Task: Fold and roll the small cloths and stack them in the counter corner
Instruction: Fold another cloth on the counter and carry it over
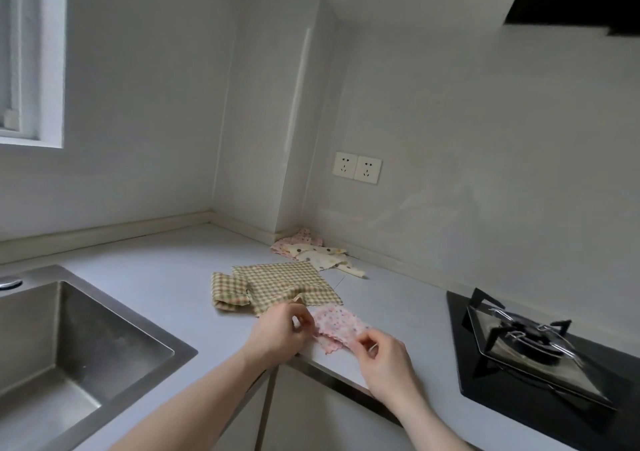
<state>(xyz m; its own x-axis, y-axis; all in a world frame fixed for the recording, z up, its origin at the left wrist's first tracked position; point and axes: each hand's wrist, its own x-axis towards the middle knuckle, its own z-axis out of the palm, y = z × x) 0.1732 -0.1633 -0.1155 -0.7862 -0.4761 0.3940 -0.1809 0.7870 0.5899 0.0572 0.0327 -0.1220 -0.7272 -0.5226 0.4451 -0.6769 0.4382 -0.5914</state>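
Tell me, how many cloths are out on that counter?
5 that I can tell: a pink cloth in both hands, a checked roll, a flat checked cloth, and a spotted cream cloth over a pink one by the wall. More may hide beneath.

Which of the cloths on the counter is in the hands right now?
The pink dotted cloth at the counter's front edge: the left hand and right hand pinch its two ends. The checked cloth and the pile by the wall lie untouched.
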